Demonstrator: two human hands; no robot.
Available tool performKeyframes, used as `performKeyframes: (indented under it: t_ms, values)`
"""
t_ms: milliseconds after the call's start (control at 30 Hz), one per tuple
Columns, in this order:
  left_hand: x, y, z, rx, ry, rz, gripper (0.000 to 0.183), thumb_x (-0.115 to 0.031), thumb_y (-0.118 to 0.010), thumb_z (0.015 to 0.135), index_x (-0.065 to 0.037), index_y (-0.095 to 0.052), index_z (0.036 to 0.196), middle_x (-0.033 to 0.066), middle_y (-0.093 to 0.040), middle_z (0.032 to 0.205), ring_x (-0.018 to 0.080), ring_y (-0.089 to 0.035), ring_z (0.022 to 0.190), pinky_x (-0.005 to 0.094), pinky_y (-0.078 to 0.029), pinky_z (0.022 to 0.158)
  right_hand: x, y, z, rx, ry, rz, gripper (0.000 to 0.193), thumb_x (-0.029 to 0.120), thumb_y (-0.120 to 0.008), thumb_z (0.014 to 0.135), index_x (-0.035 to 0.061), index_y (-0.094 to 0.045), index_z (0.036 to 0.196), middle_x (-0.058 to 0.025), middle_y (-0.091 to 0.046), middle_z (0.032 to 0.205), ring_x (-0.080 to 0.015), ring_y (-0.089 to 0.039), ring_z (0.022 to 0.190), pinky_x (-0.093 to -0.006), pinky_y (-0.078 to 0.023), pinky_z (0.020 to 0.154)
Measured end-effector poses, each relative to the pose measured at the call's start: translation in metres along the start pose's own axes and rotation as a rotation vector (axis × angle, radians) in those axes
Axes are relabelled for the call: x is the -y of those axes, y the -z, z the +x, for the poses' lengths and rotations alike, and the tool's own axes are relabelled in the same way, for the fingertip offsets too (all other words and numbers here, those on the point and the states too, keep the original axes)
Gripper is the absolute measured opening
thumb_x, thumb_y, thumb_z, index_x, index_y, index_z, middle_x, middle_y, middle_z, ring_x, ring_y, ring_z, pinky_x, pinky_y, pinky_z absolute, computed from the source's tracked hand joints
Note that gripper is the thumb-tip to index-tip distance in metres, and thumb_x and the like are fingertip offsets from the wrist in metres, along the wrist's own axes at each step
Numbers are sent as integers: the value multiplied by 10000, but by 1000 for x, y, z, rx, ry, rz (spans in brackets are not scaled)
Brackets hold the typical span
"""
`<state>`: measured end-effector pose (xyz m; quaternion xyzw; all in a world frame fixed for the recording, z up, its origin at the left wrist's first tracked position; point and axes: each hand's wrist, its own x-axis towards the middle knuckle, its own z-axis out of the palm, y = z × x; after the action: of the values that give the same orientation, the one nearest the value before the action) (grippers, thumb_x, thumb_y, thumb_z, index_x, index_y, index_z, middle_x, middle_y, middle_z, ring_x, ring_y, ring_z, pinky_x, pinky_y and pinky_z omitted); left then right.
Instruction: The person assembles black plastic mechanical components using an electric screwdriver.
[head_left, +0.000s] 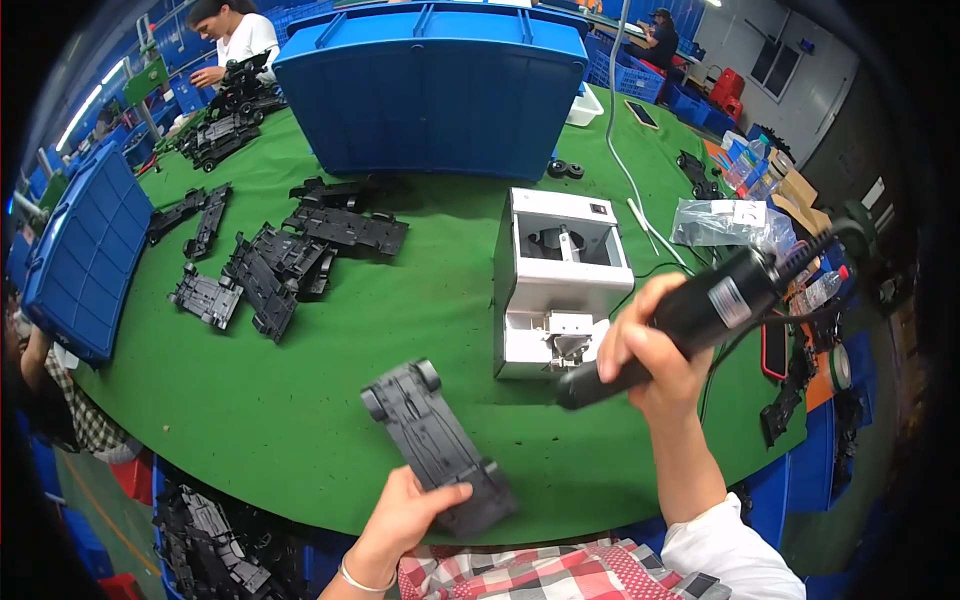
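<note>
- Black plastic toy-car chassis (437, 447), wheels fitted at both ends, held underside-up over the near edge of the green table (330, 400)
- Left hand (405, 520) clamped on the near end of the chassis, thumb on top, fingers wrapped beneath
- Right hand (650, 345) closed in a full fist around a black electric screwdriver (690, 320), tip angled down and left, just short of the white screw feeder (560, 280)
- Tip poised near the feeder's front outlet; contact with it not clear from this angle
- Judged as the screw pick-up stage: best done with the bit brought straight onto the outlet, square and unhurried, so that the screw seats cleanly
- Chassis best kept level and steady in the left hand, screw holes facing up, ready to meet the bit
- Power cord (800, 250) trailing off to the right; worth keeping slack and away from the feeder
- Loose black chassis parts (290, 260) heaped on the far left of the table, well apart from the work
- Large blue crate (430, 90) standing behind the feeder; another person seated at the far left corner
</note>
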<state>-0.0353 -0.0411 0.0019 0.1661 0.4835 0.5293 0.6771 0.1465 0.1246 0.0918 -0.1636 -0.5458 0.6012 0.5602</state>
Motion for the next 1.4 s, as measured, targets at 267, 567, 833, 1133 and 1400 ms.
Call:
performKeyframes:
  t_ms: [267, 567, 833, 1133, 1400]
  values:
    - [-2, -6, 14, -40, -58, 35, 299, 97, -597, 726, 99, -538, 1019, 136, -622, 966, 194, -616, 849, 314, -502, 785, -4, -31, -41, 143, -104, 149, 253, -33, -581, 738, 32, -380, 878, -89, -488, 554, -212, -524, 437, -340, -470, 444]
    - [11, -15, 16, -37, -42, -86, 170, 52, -601, 748, 99, -598, 911, 108, -644, 858, 144, -611, 737, 263, -499, 675, -4, -27, -44, 379, -196, -38, 193, -55, -629, 705, -6, -486, 826, -86, -613, 663, -148, -614, 594, -243, -499, 550]
    - [10, -5, 17, 16, 42, -40, 195, -57, -577, 832, 93, -597, 954, 102, -643, 861, 131, -611, 750, 260, -502, 633, 5, -6, -18, 210, 104, 296, 225, 0, -566, 724, 18, -407, 882, -74, -499, 558, -204, -534, 435, -317, -469, 407]
    - [11, -7, 27, -13, -6, -2, 243, -82, -538, 874, 100, -560, 1034, 128, -629, 961, 174, -624, 813, 291, -535, 702, -5, -4, 11, -27, 240, -311, 241, -109, -540, 760, -17, -412, 942, -94, -535, 674, -161, -579, 567, -293, -517, 535]
    - [6, -18, 32, -23, -63, -50, 225, -79, -532, 881, 108, -572, 1000, 131, -635, 920, 168, -626, 778, 300, -538, 704, -8, -30, -31, 61, -77, 124, 281, -5, -605, 717, 41, -383, 883, -82, -467, 532, -205, -509, 414, -327, -452, 408]
